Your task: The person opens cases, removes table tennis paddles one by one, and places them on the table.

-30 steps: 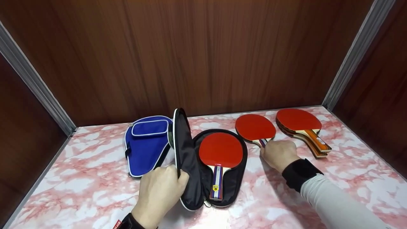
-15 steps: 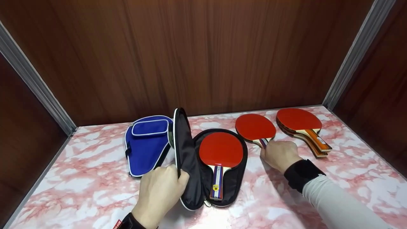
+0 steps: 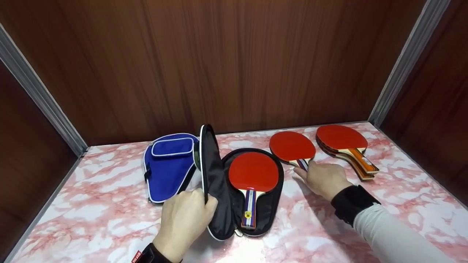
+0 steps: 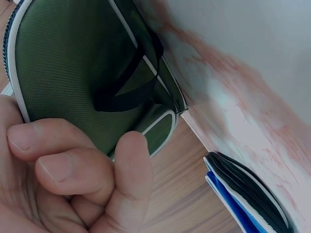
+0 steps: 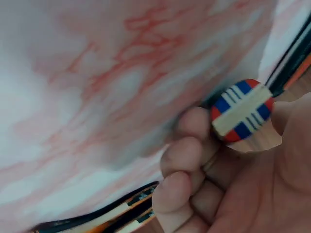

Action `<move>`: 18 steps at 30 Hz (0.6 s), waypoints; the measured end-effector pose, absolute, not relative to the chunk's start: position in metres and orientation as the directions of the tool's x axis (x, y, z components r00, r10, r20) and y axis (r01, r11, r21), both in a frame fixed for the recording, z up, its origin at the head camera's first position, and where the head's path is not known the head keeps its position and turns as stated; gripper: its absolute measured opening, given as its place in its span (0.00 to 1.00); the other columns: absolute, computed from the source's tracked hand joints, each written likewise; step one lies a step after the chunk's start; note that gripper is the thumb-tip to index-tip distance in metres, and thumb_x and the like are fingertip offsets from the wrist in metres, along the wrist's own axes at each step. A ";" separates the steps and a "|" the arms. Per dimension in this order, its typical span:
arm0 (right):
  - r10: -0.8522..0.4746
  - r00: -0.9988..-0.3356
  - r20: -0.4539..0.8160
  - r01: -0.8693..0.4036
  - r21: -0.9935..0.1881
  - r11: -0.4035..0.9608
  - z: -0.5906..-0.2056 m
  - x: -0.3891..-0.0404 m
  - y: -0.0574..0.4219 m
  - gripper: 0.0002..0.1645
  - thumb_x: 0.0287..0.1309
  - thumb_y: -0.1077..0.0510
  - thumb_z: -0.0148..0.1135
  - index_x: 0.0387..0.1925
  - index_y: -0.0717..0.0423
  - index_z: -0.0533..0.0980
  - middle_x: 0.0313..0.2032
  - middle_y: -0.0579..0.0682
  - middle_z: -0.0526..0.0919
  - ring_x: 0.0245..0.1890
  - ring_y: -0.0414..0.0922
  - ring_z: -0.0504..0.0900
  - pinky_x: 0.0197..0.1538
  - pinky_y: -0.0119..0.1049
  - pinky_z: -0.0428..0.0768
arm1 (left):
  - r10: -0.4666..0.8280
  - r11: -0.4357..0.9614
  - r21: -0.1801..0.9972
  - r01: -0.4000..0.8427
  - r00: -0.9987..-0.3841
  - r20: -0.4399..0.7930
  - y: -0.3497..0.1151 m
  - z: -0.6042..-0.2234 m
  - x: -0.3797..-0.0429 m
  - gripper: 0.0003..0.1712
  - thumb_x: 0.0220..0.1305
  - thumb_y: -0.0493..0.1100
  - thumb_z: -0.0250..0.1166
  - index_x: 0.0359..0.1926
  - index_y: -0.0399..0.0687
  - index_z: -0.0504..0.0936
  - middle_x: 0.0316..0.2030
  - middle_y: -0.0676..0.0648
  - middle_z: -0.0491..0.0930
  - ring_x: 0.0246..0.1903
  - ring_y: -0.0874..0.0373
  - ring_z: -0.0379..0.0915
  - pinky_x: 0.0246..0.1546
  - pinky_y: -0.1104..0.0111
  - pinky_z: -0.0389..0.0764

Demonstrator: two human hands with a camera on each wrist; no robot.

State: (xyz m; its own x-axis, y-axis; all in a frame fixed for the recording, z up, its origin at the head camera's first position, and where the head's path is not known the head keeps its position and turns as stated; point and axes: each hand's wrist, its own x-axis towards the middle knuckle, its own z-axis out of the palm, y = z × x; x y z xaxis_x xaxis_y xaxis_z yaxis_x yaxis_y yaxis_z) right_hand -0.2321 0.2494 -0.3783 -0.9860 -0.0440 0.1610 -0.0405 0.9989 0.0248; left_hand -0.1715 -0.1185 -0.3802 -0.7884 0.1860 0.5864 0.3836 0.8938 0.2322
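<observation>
In the head view, my left hand (image 3: pixel 186 219) grips the edge of the raised lid of a black-lined paddle case (image 3: pixel 215 197). The left wrist view shows its green outer side (image 4: pixel 63 63) with a black strap, beside curled fingers. A red table tennis paddle (image 3: pixel 253 171) lies inside the opened case, its striped handle toward me. My right hand (image 3: pixel 325 179) is at the striped handle of another red paddle (image 3: pixel 292 146) on the table. In the right wrist view the handle's end (image 5: pixel 242 110) sits between thumb and curled fingers. My thumb stands out to the left in the head view.
A blue paddle case (image 3: pixel 168 179) with a front pocket lies left of the opened one. Stacked red paddles with orange handles (image 3: pixel 342 138) lie at the right. Wood panels (image 3: pixel 219 65) enclose the back and sides of the marbled table (image 3: pixel 91 219).
My right hand has shifted slightly right and toward me, and its thumb now shows apart from the fist. The paddles stay put on the table. My left hand keeps the lid raised.
</observation>
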 end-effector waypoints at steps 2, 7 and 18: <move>-0.057 -0.962 0.269 -0.042 0.060 0.997 -0.378 -0.226 0.246 0.36 0.79 0.36 0.62 0.28 0.63 0.74 0.16 0.55 0.73 0.22 0.64 0.83 0.27 0.59 0.82 | 0.187 0.894 0.233 0.383 -0.790 0.584 -0.118 -0.380 -0.171 0.23 0.63 0.45 0.70 0.14 0.49 0.72 0.12 0.44 0.75 0.14 0.41 0.76 0.14 0.50 0.67; -0.129 -0.884 0.450 -0.105 0.079 0.991 -0.375 -0.211 0.229 0.32 0.74 0.39 0.70 0.33 0.66 0.74 0.22 0.61 0.78 0.28 0.65 0.83 0.28 0.60 0.83 | 0.196 0.893 0.224 0.390 -0.785 0.588 -0.117 -0.380 -0.174 0.22 0.63 0.46 0.71 0.15 0.49 0.74 0.12 0.44 0.75 0.14 0.40 0.76 0.14 0.49 0.67; -0.358 -0.846 0.394 -0.439 -0.135 0.888 -0.376 -0.183 0.164 0.20 0.73 0.40 0.73 0.34 0.51 0.83 0.31 0.45 0.80 0.35 0.49 0.83 0.41 0.49 0.82 | 0.192 0.899 0.227 0.375 -0.803 0.564 -0.116 -0.382 -0.173 0.22 0.63 0.46 0.70 0.15 0.50 0.73 0.12 0.45 0.74 0.14 0.41 0.76 0.13 0.50 0.66</move>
State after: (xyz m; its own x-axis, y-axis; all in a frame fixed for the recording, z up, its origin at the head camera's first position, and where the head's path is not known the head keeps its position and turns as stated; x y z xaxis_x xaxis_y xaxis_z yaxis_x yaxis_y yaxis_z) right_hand -0.1833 0.1636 -0.3764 -0.8463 -0.3584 0.3941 -0.4390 0.8883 -0.1349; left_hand -0.1729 -0.1164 -0.3820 -0.8031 0.1924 0.5639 0.3746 0.8990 0.2268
